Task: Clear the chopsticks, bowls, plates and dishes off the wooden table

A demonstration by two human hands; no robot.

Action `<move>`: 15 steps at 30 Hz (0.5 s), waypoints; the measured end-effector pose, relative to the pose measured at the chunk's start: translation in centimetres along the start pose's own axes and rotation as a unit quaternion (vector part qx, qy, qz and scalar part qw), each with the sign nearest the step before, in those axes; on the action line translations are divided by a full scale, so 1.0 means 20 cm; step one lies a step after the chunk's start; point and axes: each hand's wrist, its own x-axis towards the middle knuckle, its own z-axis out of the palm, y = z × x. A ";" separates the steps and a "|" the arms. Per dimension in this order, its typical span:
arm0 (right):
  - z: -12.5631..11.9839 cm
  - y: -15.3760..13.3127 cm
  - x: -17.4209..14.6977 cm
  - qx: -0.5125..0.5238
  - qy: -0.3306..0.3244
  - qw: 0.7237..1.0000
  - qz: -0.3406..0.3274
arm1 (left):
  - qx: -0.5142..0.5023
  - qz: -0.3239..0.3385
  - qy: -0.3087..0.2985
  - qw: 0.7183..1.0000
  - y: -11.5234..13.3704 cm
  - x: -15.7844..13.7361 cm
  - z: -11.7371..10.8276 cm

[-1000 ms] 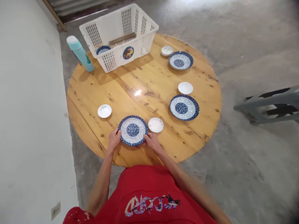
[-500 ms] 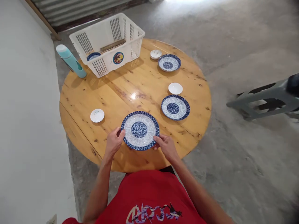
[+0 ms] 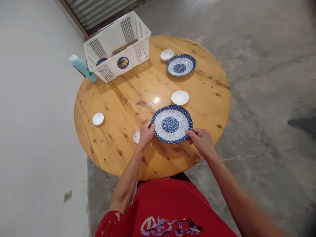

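Observation:
A round plate with a dark blue rim and a blue patterned centre (image 3: 170,125) is gripped at its edges by both my hands. My left hand (image 3: 147,133) pinches the left rim with the thumb on top. On the right rim my right hand (image 3: 201,140) does the same, its other fingers under the plate. Just left of my left hand sits a small white bowl (image 3: 135,135), partly covered by that hand. Another white bowl (image 3: 180,97) stands just beyond the plate. Whatever lies beneath the held plate is hidden.
On the round wooden table (image 3: 118,131), a blue-rimmed plate (image 3: 181,65) and a small bowl (image 3: 167,55) stand far right. A small bowl (image 3: 98,118) sits left. A white plastic basket (image 3: 133,54) and a turquoise bottle (image 3: 85,69) are at the back left.
Both hands have carried the plate to the right and slightly away from me. It now covers where the near right plate was seen. A small bowl has come into view beside my left hand.

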 end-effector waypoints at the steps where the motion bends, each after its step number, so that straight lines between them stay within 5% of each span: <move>1: -0.03 0.01 0.03 0.000 -0.002 1.000 0.004 | 0.003 -0.005 -0.001 1.000 0.01 0.01 0.03; 15: -0.13 0.07 0.31 -0.141 -0.047 0.989 0.024 | 0.241 -0.030 -0.044 0.969 0.10 0.20 0.15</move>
